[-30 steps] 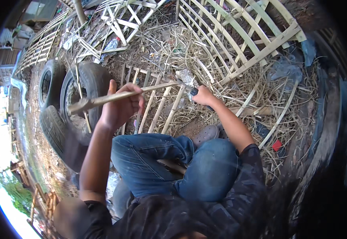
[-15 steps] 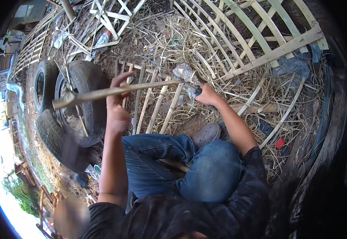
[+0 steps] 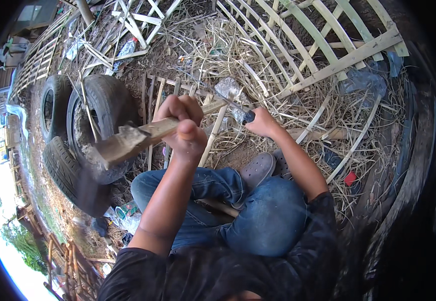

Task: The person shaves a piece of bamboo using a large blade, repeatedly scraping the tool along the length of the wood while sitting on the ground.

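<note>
My left hand (image 3: 182, 123) is closed round a split bamboo strip (image 3: 128, 144), held up in front of my knees. The strip's near-left end is wide and rough, and it narrows toward the right. My right hand (image 3: 263, 123) grips a knife (image 3: 249, 116) by its black handle. The thin blade points up and left and meets the strip's narrow right end; whether it has cut in cannot be made out. Behind the strip, several bamboo slats (image 3: 212, 134) lie on the ground, partly hidden by my left hand. A crumpled clear plastic bag (image 3: 229, 89) lies just beyond the blade.
Several old tyres (image 3: 100, 98) stand and lie at the left. A bamboo lattice panel (image 3: 323, 78) spans the far right, and another lattice (image 3: 140, 22) is at the far left. Bamboo shavings (image 3: 218, 47) litter the ground. A red object (image 3: 350, 178) lies at the right.
My left hand has gone from fingers raised beside the strip to closed round it, moving right. The strip's wide end has swung nearer and lower. My right hand with the knife has barely moved.
</note>
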The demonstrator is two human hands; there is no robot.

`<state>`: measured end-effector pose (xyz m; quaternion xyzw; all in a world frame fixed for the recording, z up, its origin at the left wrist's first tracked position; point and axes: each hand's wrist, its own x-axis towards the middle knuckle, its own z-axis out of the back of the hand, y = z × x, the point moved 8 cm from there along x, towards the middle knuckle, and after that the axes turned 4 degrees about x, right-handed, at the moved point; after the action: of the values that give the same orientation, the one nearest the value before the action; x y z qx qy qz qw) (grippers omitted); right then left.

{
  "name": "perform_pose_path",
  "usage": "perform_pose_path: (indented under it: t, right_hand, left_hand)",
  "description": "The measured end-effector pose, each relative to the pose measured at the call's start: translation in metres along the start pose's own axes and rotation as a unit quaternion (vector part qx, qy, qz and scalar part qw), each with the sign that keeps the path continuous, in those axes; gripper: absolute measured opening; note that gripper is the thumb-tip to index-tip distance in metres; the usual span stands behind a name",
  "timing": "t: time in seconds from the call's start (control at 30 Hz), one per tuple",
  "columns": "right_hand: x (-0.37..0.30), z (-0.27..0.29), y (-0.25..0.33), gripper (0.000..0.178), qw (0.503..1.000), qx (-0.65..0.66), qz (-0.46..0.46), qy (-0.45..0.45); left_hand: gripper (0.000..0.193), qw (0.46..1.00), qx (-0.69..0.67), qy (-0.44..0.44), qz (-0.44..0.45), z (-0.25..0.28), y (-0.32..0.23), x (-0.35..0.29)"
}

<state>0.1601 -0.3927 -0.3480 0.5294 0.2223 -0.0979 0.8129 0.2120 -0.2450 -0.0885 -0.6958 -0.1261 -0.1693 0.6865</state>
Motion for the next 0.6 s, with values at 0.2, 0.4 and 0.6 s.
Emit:
perform_pose_path:
  t: [0.2,0.4,0.6]
  right_hand:
    - [0.001,-0.008,-0.038,0.021,0.998,0.049,-0.038,-0.005]
    - [0.010,0.010,-0.050,0.021,0.992,-0.070,-0.102,-0.031]
    - [-0.016,0.002,-0.017,0.021,1.000,0.027,-0.010,0.000]
  left_hand:
    - [0.070,0.999,0.021,-0.027,0.000,0.004,0.001,0.007]
    - [0.070,1.000,0.019,-0.021,-0.009,-0.001,-0.004,-0.002]
    - [0.070,0.999,0.027,-0.032,-0.011,0.004,-0.004,-0.005]
